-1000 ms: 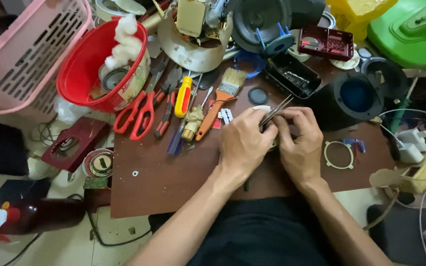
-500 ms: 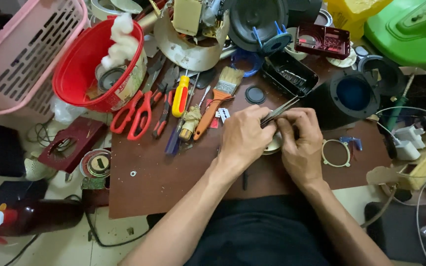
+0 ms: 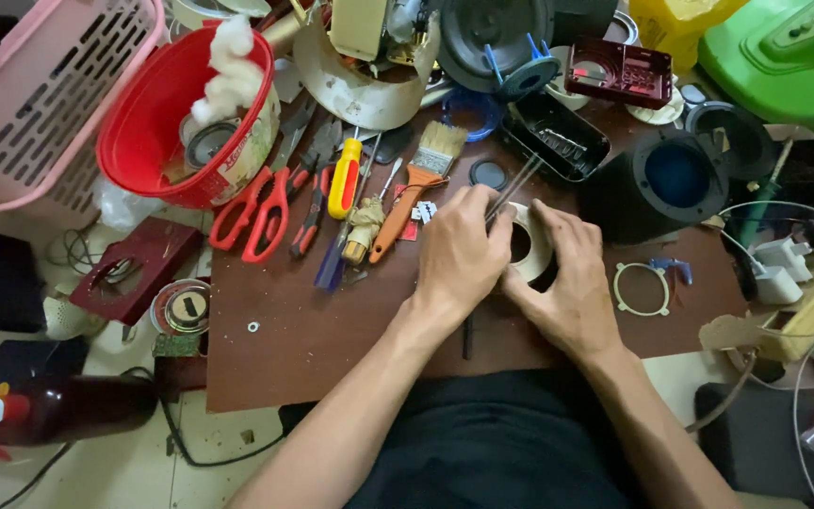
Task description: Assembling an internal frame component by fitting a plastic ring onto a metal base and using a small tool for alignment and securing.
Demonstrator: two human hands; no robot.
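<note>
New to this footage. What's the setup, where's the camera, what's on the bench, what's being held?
No machine here: a person works with two bare hands. The single picture comes from a camera worn on the head, looking down at a brown work board. The left hand has its grip on thin metal tweezers, tips pointing away. The right hand steadies a pale ring-shaped part on the board. Around them lie red scissors, a yellow-handled screwdriver, a paintbrush, a red bowl, a black tray and a loose white ring. A pink basket sits at far left.
</note>
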